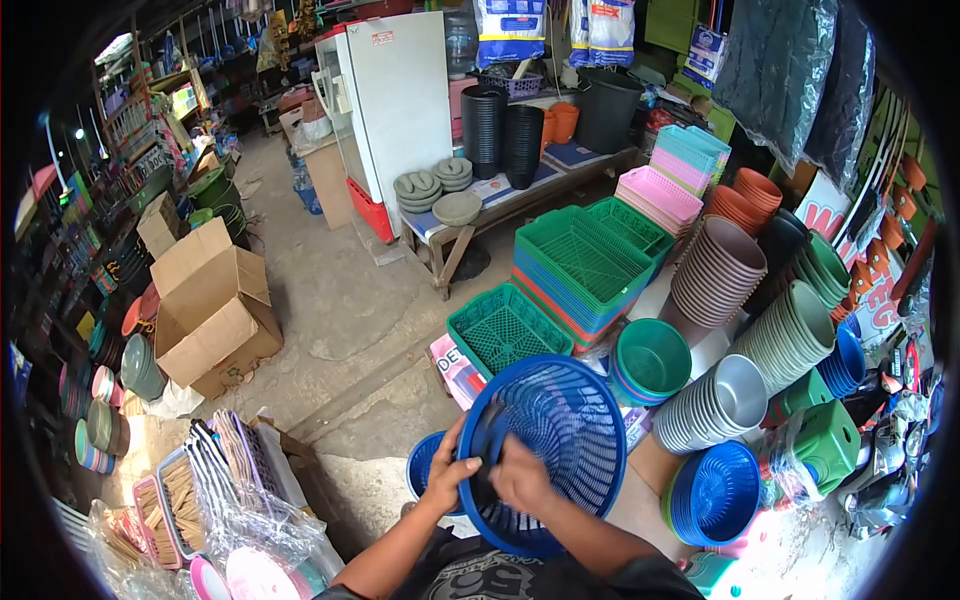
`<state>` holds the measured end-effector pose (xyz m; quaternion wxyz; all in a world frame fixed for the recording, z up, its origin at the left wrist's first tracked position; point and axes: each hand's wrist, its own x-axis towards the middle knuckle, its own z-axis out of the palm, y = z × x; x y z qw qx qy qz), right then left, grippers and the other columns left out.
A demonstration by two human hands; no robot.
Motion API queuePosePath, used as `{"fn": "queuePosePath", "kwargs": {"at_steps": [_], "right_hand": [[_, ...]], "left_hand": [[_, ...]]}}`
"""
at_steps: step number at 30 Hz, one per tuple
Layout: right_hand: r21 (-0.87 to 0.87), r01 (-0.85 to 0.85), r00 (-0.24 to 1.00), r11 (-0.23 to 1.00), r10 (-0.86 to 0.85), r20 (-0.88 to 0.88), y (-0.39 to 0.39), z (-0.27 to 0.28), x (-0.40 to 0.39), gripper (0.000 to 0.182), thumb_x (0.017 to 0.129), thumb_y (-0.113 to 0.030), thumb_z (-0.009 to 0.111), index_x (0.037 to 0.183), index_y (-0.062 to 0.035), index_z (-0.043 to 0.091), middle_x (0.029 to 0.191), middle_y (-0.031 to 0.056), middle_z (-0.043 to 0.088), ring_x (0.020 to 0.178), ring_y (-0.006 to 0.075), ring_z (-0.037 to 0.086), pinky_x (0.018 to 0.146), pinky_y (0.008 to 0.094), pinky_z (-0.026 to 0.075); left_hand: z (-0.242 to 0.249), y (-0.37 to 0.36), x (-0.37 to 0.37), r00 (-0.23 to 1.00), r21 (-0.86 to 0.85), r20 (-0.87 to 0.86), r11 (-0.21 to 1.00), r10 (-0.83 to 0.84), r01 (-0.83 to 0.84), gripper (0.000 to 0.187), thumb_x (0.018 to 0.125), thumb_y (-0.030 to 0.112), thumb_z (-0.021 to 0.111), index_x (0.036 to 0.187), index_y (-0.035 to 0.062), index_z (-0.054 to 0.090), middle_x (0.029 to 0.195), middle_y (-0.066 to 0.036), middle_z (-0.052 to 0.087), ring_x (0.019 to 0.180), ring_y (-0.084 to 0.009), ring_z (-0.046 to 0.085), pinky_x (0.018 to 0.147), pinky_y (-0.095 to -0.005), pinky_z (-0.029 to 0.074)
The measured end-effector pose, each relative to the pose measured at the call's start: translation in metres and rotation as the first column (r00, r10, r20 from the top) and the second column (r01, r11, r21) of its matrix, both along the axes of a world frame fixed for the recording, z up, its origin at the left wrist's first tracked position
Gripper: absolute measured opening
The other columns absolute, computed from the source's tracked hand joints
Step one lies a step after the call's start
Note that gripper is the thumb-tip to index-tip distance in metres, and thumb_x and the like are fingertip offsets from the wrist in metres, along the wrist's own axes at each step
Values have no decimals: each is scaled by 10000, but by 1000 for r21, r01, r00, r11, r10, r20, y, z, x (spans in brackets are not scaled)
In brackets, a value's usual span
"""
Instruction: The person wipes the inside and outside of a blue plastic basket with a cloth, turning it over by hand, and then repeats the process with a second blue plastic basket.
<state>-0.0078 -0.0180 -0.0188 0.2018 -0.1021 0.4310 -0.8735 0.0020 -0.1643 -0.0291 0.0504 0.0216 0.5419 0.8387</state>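
Note:
A large blue slatted plastic basket (585, 430) is tilted in front of my body, its opening toward me. My left hand (447, 478) grips the left rim of this basket, fingers wrapped round it. My right hand (522, 478) is over the basket's inside near the left rim, blurred by motion. A dark item (487, 450) shows between the two hands; its shape is unclear, and whether my right hand holds it cannot be made out. A smaller blue bucket (425, 465) stands just left of the basket, partly hidden by my left hand.
Green rectangular baskets (585, 255) are stacked ahead, with silver pots (735, 395) and blue round baskets (715, 495) at right. An open cardboard box (215, 320) stands left on the floor. Farther back are a white fridge (400, 110) and a low wooden bench (440, 237).

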Motion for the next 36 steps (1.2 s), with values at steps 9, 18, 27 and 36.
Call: {"fn": "queuePosePath", "kwargs": {"at_steps": [9, 18, 27, 36], "right_hand": [[515, 307, 902, 800, -72, -425, -15, 0, -19, 419, 764, 70, 592, 1172, 41, 501, 1063, 106, 573, 1042, 169, 554, 900, 308, 451], [495, 869, 382, 0, 636, -670, 60, 11, -72, 553, 825, -311, 560, 1328, -93, 484, 1470, 122, 325, 1281, 348, 367, 1091, 565, 190], [771, 562, 688, -299, 687, -235, 79, -13, -30, 527, 783, -281, 577, 1257, -54, 537, 1391, 162, 402, 1249, 344, 372, 985, 567, 282], [985, -100, 847, 140, 532, 10, 23, -5, 7, 438, 906, -301, 483, 1208, 2, 579, 1330, 183, 480, 1296, 300, 350, 1045, 496, 255]], "left_hand": [[3, -9, -11, 990, 145, 72, 981, 120, -129, 675, 691, 331, 623, 1246, -18, 463, 1027, -121, 609, 892, -203, 607, 824, -335, 498], [34, -24, -24, 991, 47, -125, 997, -56, 62, 910, 631, 230, 639, 1432, -21, 288, 1351, -167, 460, 1224, -261, 471, 1065, -342, 312], [45, -35, -34, 986, -187, -166, 982, -15, -17, 925, 568, 210, 650, 1409, -20, 340, 1312, -177, 495, 1212, -276, 484, 1060, -358, 321], [27, -26, -45, 987, 2, -112, 994, 112, -112, 911, 568, 245, 626, 1384, -58, 354, 1321, -191, 489, 1212, -278, 485, 1056, -365, 330]]}}
